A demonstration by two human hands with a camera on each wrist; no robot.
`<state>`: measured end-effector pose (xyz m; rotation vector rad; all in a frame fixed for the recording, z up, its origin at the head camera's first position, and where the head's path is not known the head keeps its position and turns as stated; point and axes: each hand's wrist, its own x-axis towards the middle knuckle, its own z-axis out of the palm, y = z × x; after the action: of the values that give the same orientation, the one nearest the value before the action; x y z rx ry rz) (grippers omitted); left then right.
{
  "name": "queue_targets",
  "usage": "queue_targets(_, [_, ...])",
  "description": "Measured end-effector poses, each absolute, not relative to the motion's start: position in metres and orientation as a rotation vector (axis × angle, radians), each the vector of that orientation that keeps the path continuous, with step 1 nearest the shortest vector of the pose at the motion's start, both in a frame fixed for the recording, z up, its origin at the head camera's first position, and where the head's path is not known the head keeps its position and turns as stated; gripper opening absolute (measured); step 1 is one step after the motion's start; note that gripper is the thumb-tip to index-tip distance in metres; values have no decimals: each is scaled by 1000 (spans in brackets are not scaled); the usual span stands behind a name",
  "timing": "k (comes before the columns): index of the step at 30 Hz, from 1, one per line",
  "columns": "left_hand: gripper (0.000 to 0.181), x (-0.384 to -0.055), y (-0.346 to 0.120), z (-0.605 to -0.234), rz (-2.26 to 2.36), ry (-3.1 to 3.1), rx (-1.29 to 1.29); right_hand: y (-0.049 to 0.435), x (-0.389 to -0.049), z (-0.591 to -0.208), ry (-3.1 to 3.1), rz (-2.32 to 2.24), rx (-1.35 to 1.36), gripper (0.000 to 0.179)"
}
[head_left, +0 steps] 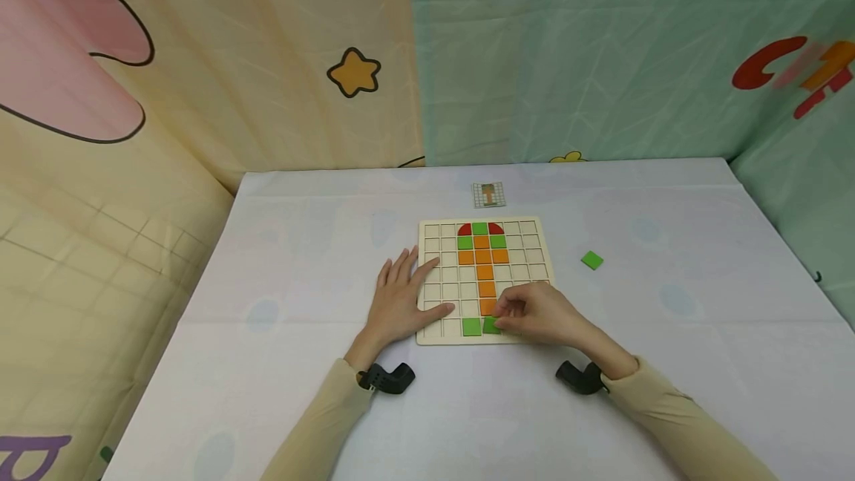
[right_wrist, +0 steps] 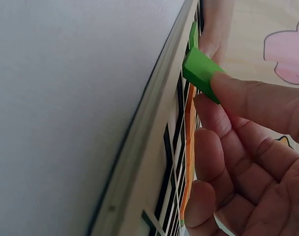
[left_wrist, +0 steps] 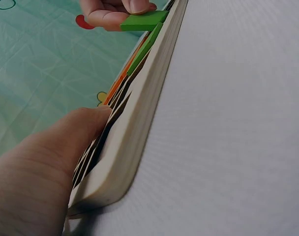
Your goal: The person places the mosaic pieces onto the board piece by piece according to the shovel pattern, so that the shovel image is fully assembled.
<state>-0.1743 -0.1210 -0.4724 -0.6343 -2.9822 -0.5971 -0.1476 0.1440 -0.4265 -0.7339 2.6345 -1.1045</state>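
A pale wooden grid board lies on the table, with red, green and orange tiles forming a column with a wider top. My right hand pinches a green square tile between thumb and fingers at the board's bottom row, tilted over a cell below the lowest orange tile. Just left of it, another green tile sits in the bottom row. My left hand rests with spread fingers on the board's left edge, its thumb lying over the lower left cells.
A loose green tile lies on the white cloth to the right of the board. Behind the board is a small pattern card showing a similar figure. Printed curtains hang at the table's back and sides.
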Motion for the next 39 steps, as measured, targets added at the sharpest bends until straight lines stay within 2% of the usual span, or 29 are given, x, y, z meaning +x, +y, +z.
queue_targets(18, [81, -174, -121, -475, -597, -2953, -644, 138, -147, -419, 2722, -949, -759, 14])
queue_targets(32, [81, -174, -121, -473, -599, -2973, -639, 136, -147, -422, 2791, -921, -775, 24])
queue_targets(39, [81, -174, -121, -473, -602, -2976, -643, 159, -155, -416, 2820, -1018, -652, 15])
